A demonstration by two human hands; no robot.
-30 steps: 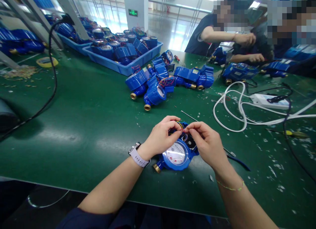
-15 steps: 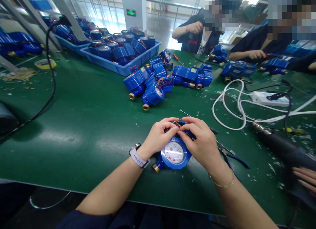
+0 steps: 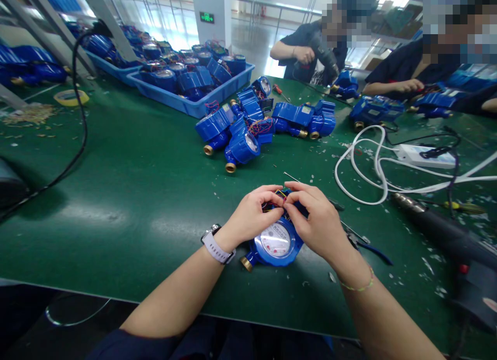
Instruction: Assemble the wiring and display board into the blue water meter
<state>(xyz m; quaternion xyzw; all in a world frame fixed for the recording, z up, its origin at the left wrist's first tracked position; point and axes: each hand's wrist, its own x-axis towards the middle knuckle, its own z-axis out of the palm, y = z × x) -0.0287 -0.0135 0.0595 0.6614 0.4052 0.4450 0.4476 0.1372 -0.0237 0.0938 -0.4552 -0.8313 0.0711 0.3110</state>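
Meter (image 3: 275,241) is lying dial-up on table (image 3: 116,194). Left hand (image 3: 250,215) and right hand (image 3: 320,222) are pinching thin wires (image 3: 279,193) at meter's far side; can't tell which strand each is holding. Risk: wires tearing loose from uneven tugging; meter twisting, neither hand seemingly clamping its body. Pliers (image 3: 375,254) are lying right of meter, heat gun (image 3: 438,228) farther right. More meters (image 3: 244,148) are sitting beyond it, tray (image 3: 182,103) farther, beyond-left.
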